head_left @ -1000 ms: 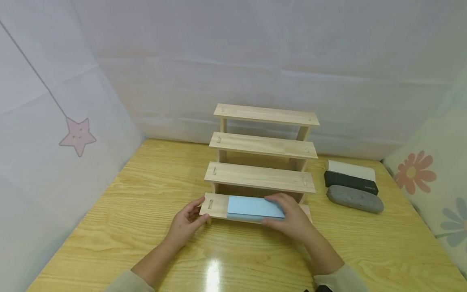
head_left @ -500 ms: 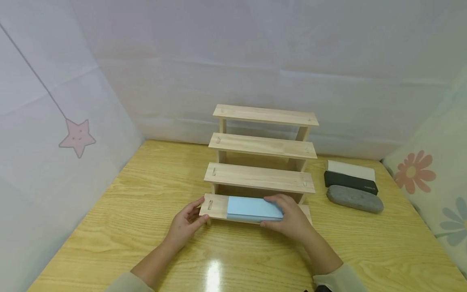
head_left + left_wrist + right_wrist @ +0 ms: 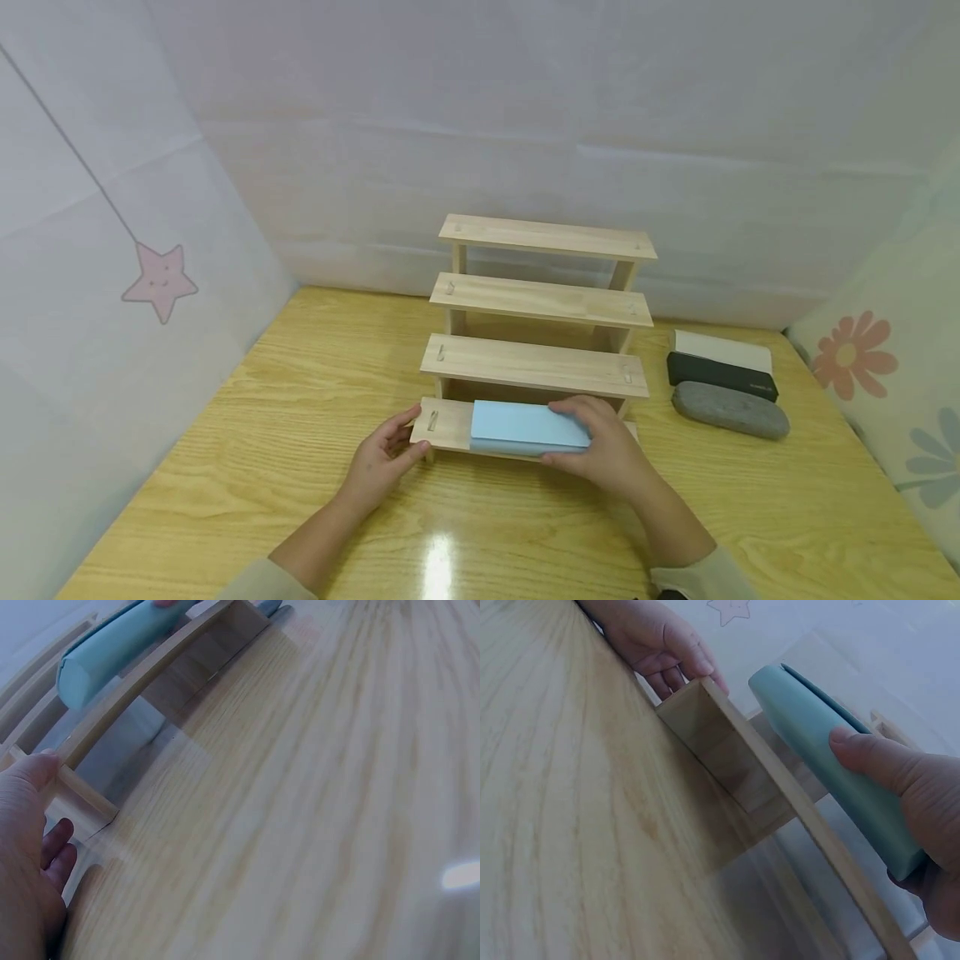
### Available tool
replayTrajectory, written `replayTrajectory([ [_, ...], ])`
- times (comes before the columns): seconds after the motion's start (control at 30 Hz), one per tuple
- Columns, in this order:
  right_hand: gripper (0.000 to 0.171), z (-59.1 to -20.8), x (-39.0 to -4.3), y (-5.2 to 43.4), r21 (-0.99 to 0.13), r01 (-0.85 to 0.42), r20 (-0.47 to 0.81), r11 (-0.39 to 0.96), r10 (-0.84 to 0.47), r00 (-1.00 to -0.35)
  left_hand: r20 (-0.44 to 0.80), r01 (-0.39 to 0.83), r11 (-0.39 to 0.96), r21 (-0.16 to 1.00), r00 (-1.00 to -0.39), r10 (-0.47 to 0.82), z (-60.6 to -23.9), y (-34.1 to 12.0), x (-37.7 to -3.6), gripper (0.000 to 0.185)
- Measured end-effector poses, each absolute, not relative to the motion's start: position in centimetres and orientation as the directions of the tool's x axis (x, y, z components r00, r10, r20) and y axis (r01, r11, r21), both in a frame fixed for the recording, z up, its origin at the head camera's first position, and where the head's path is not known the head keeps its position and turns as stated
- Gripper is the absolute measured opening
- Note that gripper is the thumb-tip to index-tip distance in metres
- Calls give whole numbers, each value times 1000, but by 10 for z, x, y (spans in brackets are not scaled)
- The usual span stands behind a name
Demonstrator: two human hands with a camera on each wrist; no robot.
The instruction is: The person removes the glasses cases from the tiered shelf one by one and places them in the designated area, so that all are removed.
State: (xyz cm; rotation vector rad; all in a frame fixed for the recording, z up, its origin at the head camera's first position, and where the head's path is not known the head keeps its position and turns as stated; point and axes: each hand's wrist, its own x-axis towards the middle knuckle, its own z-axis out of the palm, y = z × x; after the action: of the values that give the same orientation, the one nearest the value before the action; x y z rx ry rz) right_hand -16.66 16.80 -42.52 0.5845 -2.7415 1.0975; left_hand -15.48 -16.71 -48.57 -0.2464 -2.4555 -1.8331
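Note:
A light blue glasses case (image 3: 517,427) lies lengthwise along the lowest board of a stepped wooden display rack (image 3: 536,362). My right hand (image 3: 600,442) holds the case by its right end, thumb in front and fingers behind. In the right wrist view the thumb presses the front face of the case (image 3: 832,765); whether its underside rests fully on the board, I cannot tell. My left hand (image 3: 382,458) grips the left end of the lowest board. Its thumb sits at the board's front corner in the left wrist view, the other fingers around the end (image 3: 56,851).
White (image 3: 723,348), black (image 3: 720,375) and grey (image 3: 731,408) cases lie side by side on the wooden table (image 3: 300,433), right of the rack. Three higher boards rise behind the lowest one. A white cloth backdrop (image 3: 525,108) hangs behind the table.
The blue glasses case and my right hand have shifted slightly to the right along the lowest board. My left hand has stayed on the board's left end.

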Motion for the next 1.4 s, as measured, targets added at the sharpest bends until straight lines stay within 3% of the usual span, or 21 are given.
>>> replayTrajectory([
  [0.67, 64, -389, -159, 190, -590, -473, 364, 655, -307, -879, 145, 165, 273, 948, -985, 91, -484, -166, -154, 57],
  [1.4, 64, -360, -157, 236, -609, -381, 354, 696, -192, -916, 129, 149, 267, 952, -987, 92, -484, -167, -154, 59],
])
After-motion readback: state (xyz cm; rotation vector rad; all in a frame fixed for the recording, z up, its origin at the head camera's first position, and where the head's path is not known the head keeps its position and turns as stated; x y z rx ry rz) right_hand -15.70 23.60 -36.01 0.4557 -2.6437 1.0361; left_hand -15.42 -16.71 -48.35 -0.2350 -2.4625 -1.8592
